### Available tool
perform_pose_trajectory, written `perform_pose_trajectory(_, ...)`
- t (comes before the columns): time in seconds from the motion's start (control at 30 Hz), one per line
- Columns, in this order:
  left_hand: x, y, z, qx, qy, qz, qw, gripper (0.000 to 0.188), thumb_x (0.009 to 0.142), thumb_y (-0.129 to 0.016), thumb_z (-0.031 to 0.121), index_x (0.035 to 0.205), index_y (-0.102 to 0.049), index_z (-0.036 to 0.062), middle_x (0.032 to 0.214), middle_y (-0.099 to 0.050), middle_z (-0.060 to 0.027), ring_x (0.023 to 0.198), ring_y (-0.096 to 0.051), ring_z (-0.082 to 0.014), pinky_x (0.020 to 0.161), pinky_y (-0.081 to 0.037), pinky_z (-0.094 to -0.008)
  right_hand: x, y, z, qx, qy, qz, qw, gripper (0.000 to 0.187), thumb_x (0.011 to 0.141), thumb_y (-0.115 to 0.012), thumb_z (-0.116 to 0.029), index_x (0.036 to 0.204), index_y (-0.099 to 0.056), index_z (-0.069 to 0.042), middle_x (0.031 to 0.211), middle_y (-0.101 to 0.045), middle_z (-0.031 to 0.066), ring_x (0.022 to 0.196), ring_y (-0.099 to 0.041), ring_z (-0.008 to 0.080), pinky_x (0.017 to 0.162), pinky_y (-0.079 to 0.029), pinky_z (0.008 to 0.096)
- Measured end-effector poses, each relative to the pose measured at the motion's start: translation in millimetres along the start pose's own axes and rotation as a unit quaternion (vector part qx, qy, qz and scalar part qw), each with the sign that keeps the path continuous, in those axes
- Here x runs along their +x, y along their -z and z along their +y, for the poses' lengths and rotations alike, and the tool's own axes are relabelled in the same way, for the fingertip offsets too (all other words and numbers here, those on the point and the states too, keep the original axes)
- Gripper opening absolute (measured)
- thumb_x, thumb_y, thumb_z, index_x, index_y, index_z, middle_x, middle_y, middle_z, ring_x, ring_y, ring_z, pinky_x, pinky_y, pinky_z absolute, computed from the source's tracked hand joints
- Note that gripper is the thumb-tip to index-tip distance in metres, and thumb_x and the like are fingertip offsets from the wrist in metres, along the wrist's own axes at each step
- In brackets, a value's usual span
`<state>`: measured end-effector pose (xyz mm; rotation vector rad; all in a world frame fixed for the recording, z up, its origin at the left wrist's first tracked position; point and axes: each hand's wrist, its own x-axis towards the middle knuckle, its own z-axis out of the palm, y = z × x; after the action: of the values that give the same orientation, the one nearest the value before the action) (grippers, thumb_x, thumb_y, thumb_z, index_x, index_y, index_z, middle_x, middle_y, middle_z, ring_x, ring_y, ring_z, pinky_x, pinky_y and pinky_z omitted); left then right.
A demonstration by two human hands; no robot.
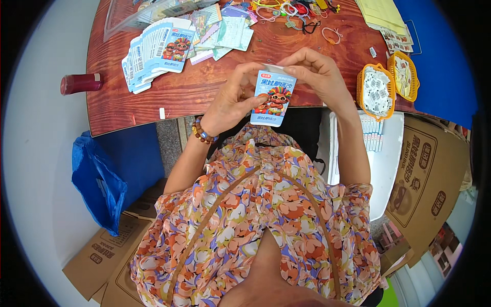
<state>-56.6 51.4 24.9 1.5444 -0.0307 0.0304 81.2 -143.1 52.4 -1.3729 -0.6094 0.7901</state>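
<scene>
Just past the table's front edge I hold up a small blue cardboard box (274, 97) with a colourful cartoon figure on its front. My left hand (231, 101) grips its left side, thumb across the front; beaded bracelets circle that wrist. At the top, the fingers of my right hand (315, 71) pinch the white flap. The inside of the box is hidden from view. Beyond my left hand, a fanned stack of matching flat blue boxes (148, 53) lies on the reddish wooden table (189, 97).
Patterned pastel packets (232, 33) and coloured cord loops (294, 13) lie farther back. At right are two orange baskets (375, 115) of small white packets and a white tub (388, 179) holding small boxes. A dark red bottle (82, 83) lies left, above a blue bag (97, 179).
</scene>
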Motion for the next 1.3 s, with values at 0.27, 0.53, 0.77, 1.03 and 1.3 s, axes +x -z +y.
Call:
perform_pose_trajectory(0.27, -0.7, -2.2, -2.0, 0.041, 0.024, -0.008, 0.999, 0.06, 0.088, -0.07, 0.004, 0.137, -0.037, 0.0096, 0.104, -0.067, -0.0123, 0.084, -0.067, -0.0168, 0.07, -0.053, -0.029, -2.5, 7.0, -7.2, -0.121, 0.003, -0.014, 0.993, 0.017, 0.093, -0.064, -0.004, 0.108, -0.072, 0.001, 0.097, -0.071, 0.003, 0.089, -0.065, 0.0085, 0.077, -0.052, 0.0223)
perform_pose_trajectory(0.53, 1.7, -8.5, -11.6, 0.044, 0.018, 0.01, 0.999, 0.062, 0.088, -0.07, 0.005, 0.137, -0.033, 0.0078, 0.094, -0.065, -0.0105, 0.081, -0.068, -0.0171, 0.07, -0.054, -0.0307, -7.3, -0.8, -11.0, -0.266, 0.052, 0.012, 0.962, 0.018, 0.091, -0.063, -0.002, 0.107, -0.071, 0.002, 0.097, -0.072, 0.0064, 0.092, -0.067, 0.0121, 0.079, -0.053, 0.0258)
perform_pose_trajectory(0.77, 1.4, -12.2, -3.5, -0.025, 0.05, 0.024, 0.998, 0.074, 0.086, -0.068, -0.001, 0.149, -0.03, 0.01, 0.097, -0.062, -0.0077, 0.083, -0.066, -0.0148, 0.072, -0.054, -0.0276, -13.8, -5.5, -1.1, -0.315, 0.135, 0.012, 0.939, 0.024, 0.089, -0.066, -0.001, 0.112, -0.07, 0.0, 0.109, -0.071, 0.0119, 0.102, -0.068, 0.018, 0.087, -0.054, 0.0296)
perform_pose_trajectory(1.03, 2.3, -6.2, -10.0, 0.015, 0.046, -0.023, 0.999, 0.065, 0.087, -0.068, 0.0, 0.145, -0.044, 0.0129, 0.102, -0.059, -0.0065, 0.089, -0.061, -0.0128, 0.077, -0.054, -0.0285, -22.8, -11.9, 17.2, -0.3, 0.167, 0.043, 0.938, 0.027, 0.086, -0.068, 0.003, 0.112, -0.07, -0.001, 0.113, -0.07, 0.0114, 0.107, -0.067, 0.0209, 0.086, -0.056, 0.0288)
perform_pose_trajectory(1.3, -2.4, -0.6, -11.9, 0.039, 0.042, -0.048, 0.997, 0.061, 0.087, -0.069, 0.003, 0.142, -0.045, 0.0119, 0.098, -0.06, -0.0061, 0.086, -0.061, -0.0137, 0.076, -0.053, -0.029, -19.1, -1.0, 23.5, -0.318, 0.165, -0.024, 0.933, 0.025, 0.086, -0.067, -0.001, 0.111, -0.069, -0.001, 0.112, -0.07, 0.0097, 0.106, -0.067, 0.0232, 0.088, -0.055, 0.03)
